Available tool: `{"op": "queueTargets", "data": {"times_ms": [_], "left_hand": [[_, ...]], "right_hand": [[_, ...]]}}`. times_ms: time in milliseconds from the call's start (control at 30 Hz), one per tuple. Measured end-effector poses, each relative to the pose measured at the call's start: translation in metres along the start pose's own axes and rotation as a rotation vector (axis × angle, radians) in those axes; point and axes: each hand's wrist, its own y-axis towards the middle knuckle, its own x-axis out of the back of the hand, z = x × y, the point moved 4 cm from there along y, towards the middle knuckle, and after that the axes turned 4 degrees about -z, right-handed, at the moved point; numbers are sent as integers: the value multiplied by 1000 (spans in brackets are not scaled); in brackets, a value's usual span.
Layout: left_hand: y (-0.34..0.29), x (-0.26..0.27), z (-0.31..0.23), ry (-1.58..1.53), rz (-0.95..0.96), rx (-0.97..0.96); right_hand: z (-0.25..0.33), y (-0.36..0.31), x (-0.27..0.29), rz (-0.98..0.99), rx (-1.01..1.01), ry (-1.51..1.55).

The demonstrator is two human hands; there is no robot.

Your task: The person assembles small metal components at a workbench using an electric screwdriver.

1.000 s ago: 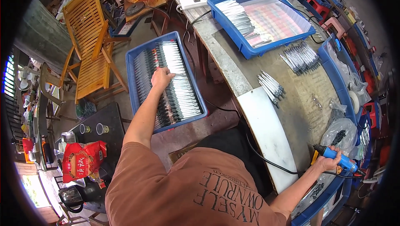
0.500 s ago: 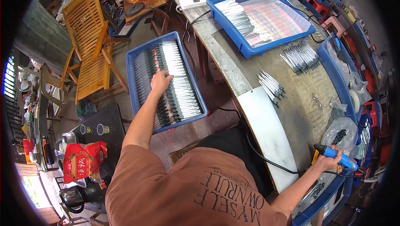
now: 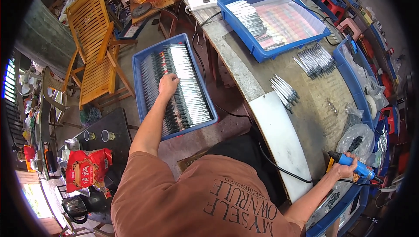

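Note:
My left hand (image 3: 168,85) reaches into a blue plastic bin (image 3: 136,89) on my left, fingers curled together over the rows inside. Thin silver rods with dark ends (image 3: 188,89) are packed there side by side, with a few red bits among them. Whatever the fingers pinch is hidden. On the far right, my right hand (image 3: 347,166) is wrapped round a blue electric screwdriver (image 3: 360,169) with a black nose, its tip pointing left over the table. A black cable runs from that side across a white board (image 3: 281,145).
On the table (image 3: 321,101) lie a small bunch of rods (image 3: 283,90) and a larger pile (image 3: 315,60). A blue tray (image 3: 301,44) with more rods stands behind them, near a white power strip (image 3: 203,3). A wooden folding chair (image 3: 94,58) stands left; a red bag (image 3: 87,169) lies lower left.
My left hand has shifted very slightly to the left over the rods. My right hand and the electric screwdriver stay where they were.

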Motion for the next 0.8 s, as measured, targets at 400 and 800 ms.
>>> {"op": "queueTargets", "data": {"times_ms": [400,800], "left_hand": [[-11,3,-8,103,-92,-76],[-29,16,-45,79,-345,-313]], "right_hand": [[1,0,0,0,12,19],[2,7,9,-16,22,23]]}}
